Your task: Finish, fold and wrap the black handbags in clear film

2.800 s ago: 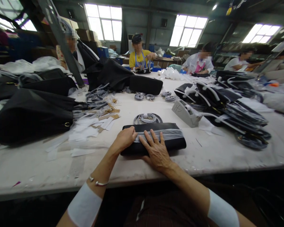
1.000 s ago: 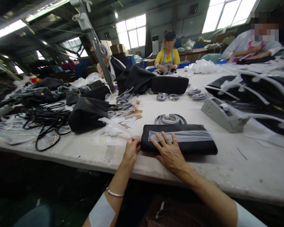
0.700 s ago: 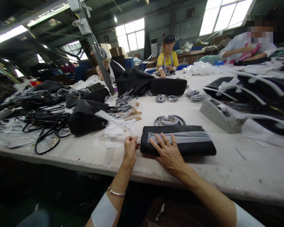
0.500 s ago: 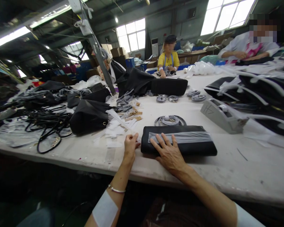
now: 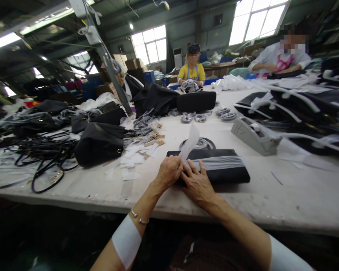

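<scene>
A flat black bag [image 5: 223, 173] with a grey translucent film band [image 5: 219, 162] across it lies on the white table [image 5: 285, 195] before me. My right hand [image 5: 197, 185] rests flat on the bag's left end, fingers spread. My left hand [image 5: 170, 171] is pinched on a white paper strip [image 5: 190, 142] that stands up over the bag's left end. A coiled grey-wrapped strap [image 5: 200, 143] lies just behind the bag.
A grey tape dispenser [image 5: 252, 136] sits to the right, with stacked black bags [image 5: 305, 113] behind it. Loose paper slips and tags [image 5: 138, 152], a black bag [image 5: 100, 143] and tangled black straps [image 5: 42, 158] lie left. Other people [image 5: 192, 69] work at the far side.
My left hand took a white paper strip from the slips beside the bag and brought it up over the bag's left end. My right hand stayed flat on the bag.
</scene>
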`<action>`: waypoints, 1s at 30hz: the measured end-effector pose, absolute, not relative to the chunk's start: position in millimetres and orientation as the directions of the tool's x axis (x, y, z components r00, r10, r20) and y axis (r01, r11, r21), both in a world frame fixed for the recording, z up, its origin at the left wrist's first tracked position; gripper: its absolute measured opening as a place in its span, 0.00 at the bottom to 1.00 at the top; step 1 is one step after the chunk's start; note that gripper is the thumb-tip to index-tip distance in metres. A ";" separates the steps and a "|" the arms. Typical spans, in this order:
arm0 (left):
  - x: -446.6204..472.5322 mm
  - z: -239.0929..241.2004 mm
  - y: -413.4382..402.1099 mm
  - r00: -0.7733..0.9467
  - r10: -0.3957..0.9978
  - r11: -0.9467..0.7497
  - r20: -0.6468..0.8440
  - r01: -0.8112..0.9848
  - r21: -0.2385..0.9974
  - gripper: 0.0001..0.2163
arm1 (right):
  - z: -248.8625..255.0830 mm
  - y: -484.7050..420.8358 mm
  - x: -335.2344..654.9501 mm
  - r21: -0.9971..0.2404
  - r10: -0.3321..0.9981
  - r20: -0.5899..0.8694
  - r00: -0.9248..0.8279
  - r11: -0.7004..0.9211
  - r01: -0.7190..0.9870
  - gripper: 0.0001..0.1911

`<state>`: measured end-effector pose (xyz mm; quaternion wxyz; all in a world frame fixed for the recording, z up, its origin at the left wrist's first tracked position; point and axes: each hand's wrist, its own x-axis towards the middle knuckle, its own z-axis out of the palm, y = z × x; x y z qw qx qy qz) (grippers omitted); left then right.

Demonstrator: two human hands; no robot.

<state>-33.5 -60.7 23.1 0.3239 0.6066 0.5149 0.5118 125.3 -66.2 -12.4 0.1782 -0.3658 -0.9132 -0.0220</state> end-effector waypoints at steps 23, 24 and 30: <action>-94.6 31.4 -49.0 0.006 0.998 -0.056 0.057 0.261 0.964 0.07 | -11.5 -67.2 124.2 -0.091 0.666 0.350 -0.658 0.724 0.684 0.42; -95.8 33.9 -48.3 0.045 0.998 -0.063 0.053 0.259 0.964 0.08 | -11.6 -67.2 124.2 -0.092 0.665 0.350 -0.660 0.725 0.682 0.43; -94.6 53.5 -43.9 0.238 0.970 0.012 -0.046 0.145 0.989 0.11 | -10.8 -66.9 124.5 -0.103 0.669 0.345 -0.658 0.724 0.682 0.40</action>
